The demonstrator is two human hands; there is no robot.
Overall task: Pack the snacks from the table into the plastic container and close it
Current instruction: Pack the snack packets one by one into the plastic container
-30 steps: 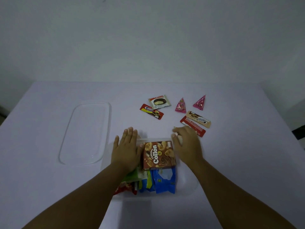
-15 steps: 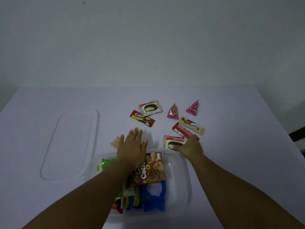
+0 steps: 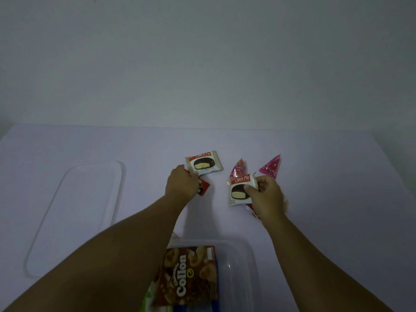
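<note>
You are partway through: your right hand (image 3: 266, 194) pinches a white Choco Pie packet (image 3: 239, 192) just above the pale bench (image 3: 337, 199), while your left hand (image 3: 181, 184) closes on a red biscuit wrapper (image 3: 203, 188). Another Choco Pie packet (image 3: 203, 163) and two pink triangular sachets (image 3: 271, 166) wait. The clear plastic container (image 3: 243, 264) holds a brown Collon box (image 3: 189, 275) atop other packets; its transparent lid (image 3: 74, 212) lies well apart.

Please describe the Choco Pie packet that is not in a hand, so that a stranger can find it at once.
Start at the clear plastic lid lying flat on the white table, then look right, past the left hand. The white square Choco Pie packet lies flat there, farthest from the person. Its twin is pinched in the right hand.
</note>
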